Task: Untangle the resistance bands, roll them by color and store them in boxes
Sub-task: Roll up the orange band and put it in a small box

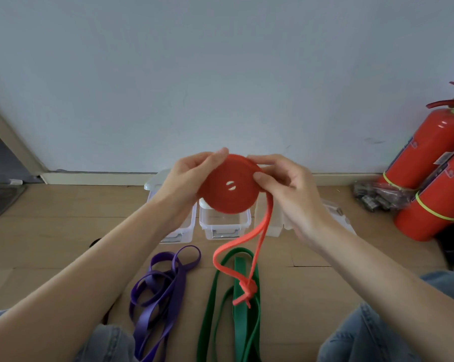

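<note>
A red resistance band is wound into a flat coil held up in front of me. My left hand grips the coil's left side, thumb on its top edge. My right hand pinches the coil's right edge where the loose tail leaves it. The tail hangs down and ends in a knot over the green band, which lies loose on the floor. A purple band lies in loops to the left. Clear plastic boxes stand on the floor behind the coil, partly hidden by my hands.
Two red fire extinguishers lean against the wall at the right, with a clear bag of small items beside them. A white wall and baseboard run behind the boxes. A dark doormat lies at the far left. My knees frame the bands.
</note>
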Tool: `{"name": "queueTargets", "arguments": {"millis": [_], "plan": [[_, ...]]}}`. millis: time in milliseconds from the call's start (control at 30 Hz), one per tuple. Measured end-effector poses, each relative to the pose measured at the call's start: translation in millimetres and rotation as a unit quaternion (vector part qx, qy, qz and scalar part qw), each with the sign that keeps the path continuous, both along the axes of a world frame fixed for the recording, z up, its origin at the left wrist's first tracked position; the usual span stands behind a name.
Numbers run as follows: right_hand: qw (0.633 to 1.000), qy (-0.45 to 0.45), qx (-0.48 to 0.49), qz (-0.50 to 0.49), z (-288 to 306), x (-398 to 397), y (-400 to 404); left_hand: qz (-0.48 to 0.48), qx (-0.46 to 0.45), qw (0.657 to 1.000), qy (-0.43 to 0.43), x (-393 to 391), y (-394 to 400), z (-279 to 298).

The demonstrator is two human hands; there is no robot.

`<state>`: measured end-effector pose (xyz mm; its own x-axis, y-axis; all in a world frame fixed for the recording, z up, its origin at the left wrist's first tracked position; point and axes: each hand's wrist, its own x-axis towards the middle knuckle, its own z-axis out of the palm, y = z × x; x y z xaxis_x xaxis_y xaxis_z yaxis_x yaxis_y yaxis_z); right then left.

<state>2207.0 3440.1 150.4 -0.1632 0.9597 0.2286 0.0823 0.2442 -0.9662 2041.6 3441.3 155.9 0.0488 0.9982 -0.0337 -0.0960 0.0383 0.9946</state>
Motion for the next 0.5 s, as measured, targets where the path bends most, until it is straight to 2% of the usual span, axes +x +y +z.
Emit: {"name": "queueTargets", "arguments": {"millis": [100, 233, 367, 500], "plan": [[0.999, -0.037, 0.01, 0.03, -1.9, -3.6, -3.8, 0.001, -0.011, 0.998, 0.058, 5.3, -2.1, -4.0], [0.999, -0.001, -0.027, 0.04, -3.4, -1.1, -2.3, 0.045, 0.026, 0.994, 0.094, 4.4, 1.0, -4.3], [0.996, 0.048, -0.062, 0.037, -0.7, 0.1, 0.5, 0.088, 0.071, 0.99, 0.086, 0.4, 4.3, 0.9], [0.994, 0.061, -0.074, 0.048, -2.8, -2.9, -1.0, 0.172, 0.071, 0.982, 0.026, -1.5, 6.7, 2.6]]}}
